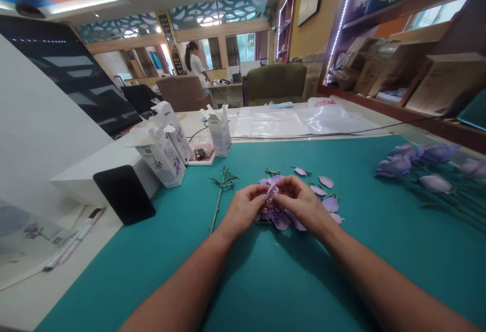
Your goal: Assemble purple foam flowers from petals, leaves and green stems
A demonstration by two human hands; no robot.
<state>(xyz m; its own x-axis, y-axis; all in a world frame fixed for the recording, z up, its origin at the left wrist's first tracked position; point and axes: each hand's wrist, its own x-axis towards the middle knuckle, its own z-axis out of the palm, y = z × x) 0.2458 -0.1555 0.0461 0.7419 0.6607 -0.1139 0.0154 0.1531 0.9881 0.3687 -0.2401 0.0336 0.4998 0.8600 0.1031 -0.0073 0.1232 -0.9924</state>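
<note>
Between the fingertips of both hands is a small light-purple petal piece [272,191], held above a heap of purple artificial petals [281,220]. My left hand [245,209] pinches it from the left, while my right hand [299,201] pinches it from the other side. The fingers partly hide the piece and the heap below. Loose petals [326,182] and small green leaf parts [272,172] lie around the heap on the green mat [266,281]. Left of my hands lies a green artificial stem with leaves [220,195].
Several purple artificial flowers [397,165] lie at the right. Opened white boxes [161,157] and a black tablet-like device [124,194] stand at the left, near pens [76,238]. Clear plastic sheets [273,121] cover the back of the table. A person [196,69] stands in the background.
</note>
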